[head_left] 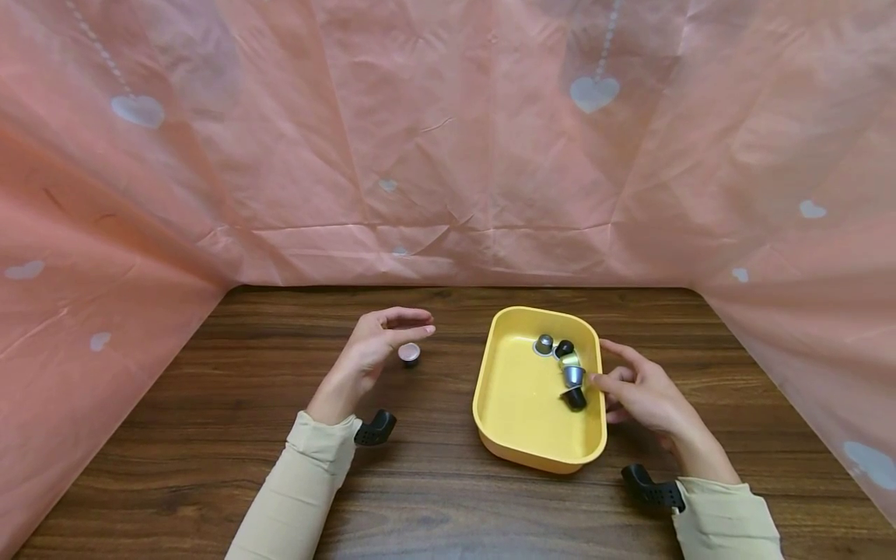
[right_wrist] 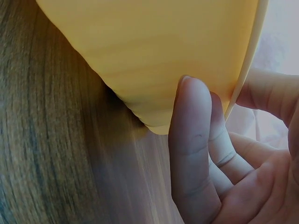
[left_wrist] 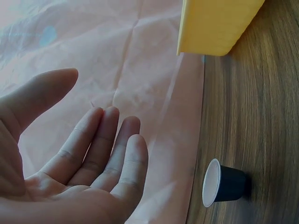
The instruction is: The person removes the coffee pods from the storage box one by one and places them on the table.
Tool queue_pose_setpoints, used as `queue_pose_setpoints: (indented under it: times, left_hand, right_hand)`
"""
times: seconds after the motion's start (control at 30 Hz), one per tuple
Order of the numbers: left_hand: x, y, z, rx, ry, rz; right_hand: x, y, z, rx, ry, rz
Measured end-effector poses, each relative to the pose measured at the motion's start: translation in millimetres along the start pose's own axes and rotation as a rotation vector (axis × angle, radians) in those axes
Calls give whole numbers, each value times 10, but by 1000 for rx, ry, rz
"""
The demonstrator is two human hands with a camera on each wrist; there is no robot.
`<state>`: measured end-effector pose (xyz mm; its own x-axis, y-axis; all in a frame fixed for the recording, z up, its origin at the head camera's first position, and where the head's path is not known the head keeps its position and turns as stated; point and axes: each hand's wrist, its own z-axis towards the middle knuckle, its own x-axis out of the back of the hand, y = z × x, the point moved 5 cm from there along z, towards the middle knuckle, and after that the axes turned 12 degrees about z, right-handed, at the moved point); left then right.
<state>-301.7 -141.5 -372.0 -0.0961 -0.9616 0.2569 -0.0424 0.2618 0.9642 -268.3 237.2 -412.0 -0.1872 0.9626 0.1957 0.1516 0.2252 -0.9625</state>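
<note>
My left hand hovers over the table beside a dark coffee capsule with a pale lid, not touching it. In the left wrist view its fingers are loosely bent and thumb spread, with nothing between them; the capsule stands on its base, lid up. My right hand grips the right wall of a yellow tray, thumb over the rim and fingers against the outer side. Along the tray's right side lie several coffee capsules, among them a blue one and a black one.
The brown wooden table carries the tray right of centre. A pink curtain with pale hearts surrounds its back and sides. Black camera mounts sit at both wrists.
</note>
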Motion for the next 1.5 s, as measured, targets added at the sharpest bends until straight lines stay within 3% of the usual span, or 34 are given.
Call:
queue_pose_setpoints:
  times: [0.33, 0.7, 1.07, 1.5]
  left_hand:
    - [-55, -33, 8, 33, -19, 26]
    - [-230, 26, -8, 17, -60, 11]
    - [-499, 256, 53, -60, -97, -1]
    - [-973, 600, 251, -96, -166, 23]
  right_hand:
    - [0, 6, 3, 0, -4, -1]
    - [-12, 25, -4, -8, -1, 3]
    - [-2, 0, 3, -8, 4, -8]
    - [1, -5, 6, -12, 9, 14]
